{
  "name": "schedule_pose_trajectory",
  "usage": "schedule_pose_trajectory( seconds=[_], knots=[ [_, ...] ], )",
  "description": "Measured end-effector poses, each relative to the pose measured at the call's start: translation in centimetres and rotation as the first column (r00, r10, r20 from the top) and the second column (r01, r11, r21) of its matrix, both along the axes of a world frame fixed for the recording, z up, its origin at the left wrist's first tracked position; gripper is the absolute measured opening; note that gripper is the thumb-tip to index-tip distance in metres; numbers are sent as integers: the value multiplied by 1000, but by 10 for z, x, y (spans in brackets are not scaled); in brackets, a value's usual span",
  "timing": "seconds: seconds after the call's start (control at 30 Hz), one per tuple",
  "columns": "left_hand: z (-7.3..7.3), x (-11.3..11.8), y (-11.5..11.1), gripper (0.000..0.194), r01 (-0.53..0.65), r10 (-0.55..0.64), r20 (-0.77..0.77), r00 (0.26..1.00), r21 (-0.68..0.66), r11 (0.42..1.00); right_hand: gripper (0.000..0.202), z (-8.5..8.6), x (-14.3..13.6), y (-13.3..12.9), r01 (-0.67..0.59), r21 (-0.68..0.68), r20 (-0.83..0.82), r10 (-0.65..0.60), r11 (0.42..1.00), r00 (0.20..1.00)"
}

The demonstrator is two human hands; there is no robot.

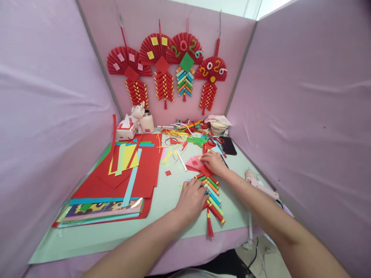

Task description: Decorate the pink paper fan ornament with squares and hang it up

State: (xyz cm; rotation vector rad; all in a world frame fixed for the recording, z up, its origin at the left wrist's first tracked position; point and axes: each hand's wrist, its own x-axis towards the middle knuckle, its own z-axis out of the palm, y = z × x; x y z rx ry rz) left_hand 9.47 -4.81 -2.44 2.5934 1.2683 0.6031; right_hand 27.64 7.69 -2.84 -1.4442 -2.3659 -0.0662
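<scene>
A paper ornament lies on the table, with a pink fan (193,162) at its top, colored paper rolls (215,197) below and a red tassel (210,224) at the bottom. My left hand (192,196) rests over the left side of the rolls, its fingers bent and slightly spread, covering some of them. At the fan's right part is my right hand (213,162), fingers curled together over its edge by a red paper square (206,171). What the right fingertips pinch, if anything, is too small to make out.
Red paper sheets (147,166) and strips cover the table's left. Scraps, scissors (216,142) and a phone (228,145) lie behind my hands. A glue gun (261,185) is at the right. Behind stand a tissue box (126,131) and a jar (147,122); fan ornaments hang above.
</scene>
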Motion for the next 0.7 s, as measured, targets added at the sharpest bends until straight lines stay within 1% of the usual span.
schedule_pose_trajectory(
  seconds=[0.13, 0.4, 0.7],
  knots=[
    [1, 0, 0, 12, 0, 0, -4, 1000, -4, 1000, 30, -1, -3, 0, 12, 6, 15, -12, 1000, 1000],
    [-2, -1, 0, 13, -5, 5, 3, 1000, 15, 1000, 32, -1, -6, 1, 35, 13, 33, -35, 999, 999],
    [-1, -1, 0, 14, 1, -2, 17, 1000, 22, 1000, 32, 1, -8, -1, 69, 6, 58, -69, 998, 996]
  ],
)
